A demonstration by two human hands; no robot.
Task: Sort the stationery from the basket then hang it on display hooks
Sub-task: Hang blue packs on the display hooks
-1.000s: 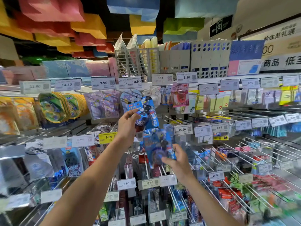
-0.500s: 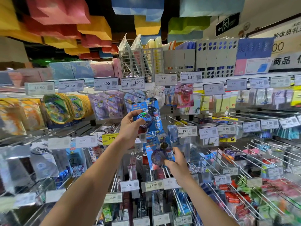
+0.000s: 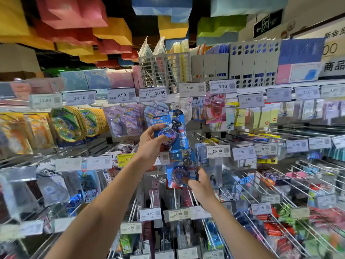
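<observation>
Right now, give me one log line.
left hand: holds upper blue pack | right hand: holds lower blue pack | basket: not in view

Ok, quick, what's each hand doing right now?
Left hand: holding the upper blue blister pack, fingers curled round it.
Right hand: holding the lower blue blister pack, pinched at its bottom edge.

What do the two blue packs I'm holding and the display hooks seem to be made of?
Both the upper blue pack and lower blue pack: glossy printed card under a clear plastic blister, judging by the sheen over each disc. The display hooks: thin, pale rods, probably coated metal wire.
</observation>
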